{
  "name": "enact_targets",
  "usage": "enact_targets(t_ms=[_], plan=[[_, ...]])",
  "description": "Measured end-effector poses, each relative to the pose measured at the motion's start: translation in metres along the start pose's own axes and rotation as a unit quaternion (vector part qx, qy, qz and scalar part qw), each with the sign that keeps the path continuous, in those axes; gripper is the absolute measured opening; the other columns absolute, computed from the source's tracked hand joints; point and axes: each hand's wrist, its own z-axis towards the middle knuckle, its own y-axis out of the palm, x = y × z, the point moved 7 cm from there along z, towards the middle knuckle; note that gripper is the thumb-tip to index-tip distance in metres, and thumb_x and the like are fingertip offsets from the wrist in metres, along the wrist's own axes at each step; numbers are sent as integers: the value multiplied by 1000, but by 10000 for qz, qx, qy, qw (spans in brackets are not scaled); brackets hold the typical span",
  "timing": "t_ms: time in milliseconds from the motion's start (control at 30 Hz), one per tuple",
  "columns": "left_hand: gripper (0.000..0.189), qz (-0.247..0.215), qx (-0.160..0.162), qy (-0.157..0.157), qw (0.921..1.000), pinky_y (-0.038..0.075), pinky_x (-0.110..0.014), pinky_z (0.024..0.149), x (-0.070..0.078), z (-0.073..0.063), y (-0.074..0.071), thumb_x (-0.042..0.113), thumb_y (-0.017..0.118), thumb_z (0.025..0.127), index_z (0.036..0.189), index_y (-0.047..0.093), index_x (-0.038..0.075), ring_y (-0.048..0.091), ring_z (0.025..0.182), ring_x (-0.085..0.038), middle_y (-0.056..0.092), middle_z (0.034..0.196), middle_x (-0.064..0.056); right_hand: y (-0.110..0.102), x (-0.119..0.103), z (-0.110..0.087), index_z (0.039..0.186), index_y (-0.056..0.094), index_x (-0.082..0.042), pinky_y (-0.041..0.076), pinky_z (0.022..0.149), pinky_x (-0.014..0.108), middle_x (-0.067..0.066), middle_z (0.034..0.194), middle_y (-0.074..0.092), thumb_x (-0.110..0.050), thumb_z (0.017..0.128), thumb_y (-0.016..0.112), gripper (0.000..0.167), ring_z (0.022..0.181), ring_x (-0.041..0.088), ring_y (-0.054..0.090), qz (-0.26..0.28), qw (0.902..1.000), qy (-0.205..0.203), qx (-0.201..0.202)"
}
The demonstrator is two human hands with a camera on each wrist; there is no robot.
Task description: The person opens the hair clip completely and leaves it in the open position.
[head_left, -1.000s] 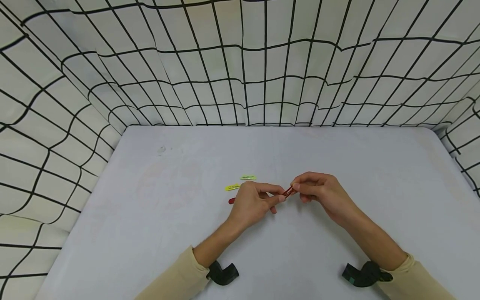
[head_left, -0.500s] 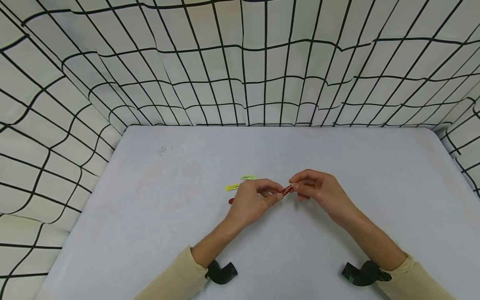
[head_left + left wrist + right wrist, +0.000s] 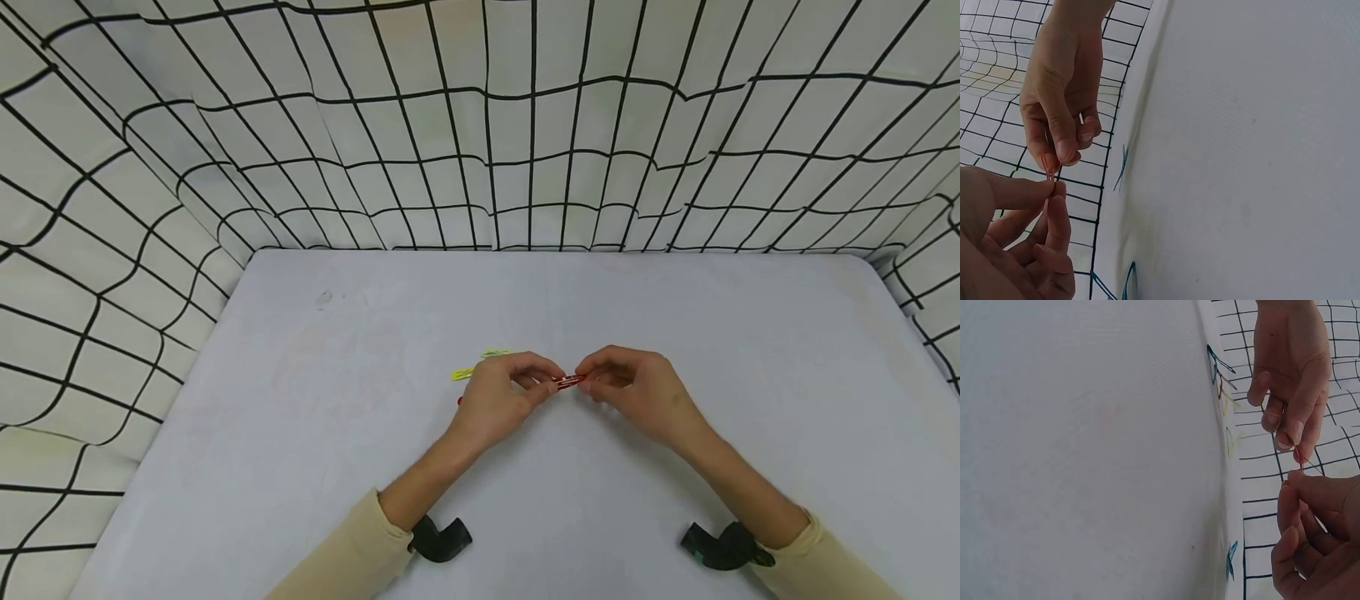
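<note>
A red snap hair clip (image 3: 570, 382) is stretched between both hands above the table. My left hand (image 3: 497, 402) pinches its left end between thumb and index finger. From the other side, my right hand (image 3: 647, 393) pinches the right end; the fingertips hide both ends. In the left wrist view the thin red clip (image 3: 1049, 167) spans the gap between the two sets of fingertips. Behind my left hand lie a yellow hair clip (image 3: 462, 374) and a yellow-green one (image 3: 493, 353). The tip of another red clip (image 3: 460, 401) peeks out beside that hand.
A white-covered table (image 3: 337, 417) spreads under the hands, with white walls crossed by black grid lines (image 3: 531, 167) behind it. Teal clips (image 3: 1231, 559) appear near the table edge in the right wrist view. Black wrist-worn devices (image 3: 441, 540) sit at both cuffs.
The held red clip has turned from a slant to nearly level. My right fingers have shifted their hold on its end, and my left hand has moved slightly up and left.
</note>
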Motion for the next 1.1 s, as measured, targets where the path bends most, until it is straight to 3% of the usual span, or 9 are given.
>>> enact_targets(t_ms=[233,500,900,1100], plan=[[13,565,-49,-69,9984,43,-23,56,1,-1,1,18,80,90,98,81,29,64,76,-5,74,83,9,2,-3,-3,98,79,-22,52,69,22,-6,86,76,-12,88,83,14,78,10,66,-489,9986,-127,181],[13,1269,-18,290,9915,40,-22,48,8,-1,4,16,83,87,97,82,25,61,69,-4,74,78,6,4,-2,-5,93,78,-22,52,71,22,-9,85,71,-9,85,85,16,77,5,62,-721,9961,-401,325],[15,2020,7,476,9782,45,-20,55,12,-2,7,17,86,86,96,83,26,66,75,-6,75,93,8,10,0,-6,91,78,-20,50,68,22,-9,79,70,-8,84,85,15,72,4,60,-700,9968,-343,184],[12,2222,6,658,9728,45,-19,58,17,1,9,17,86,86,95,83,25,67,75,-6,74,93,9,10,1,-5,93,78,-20,51,68,22,-10,79,71,-9,86,84,15,73,5,61,-793,9963,-297,117]])
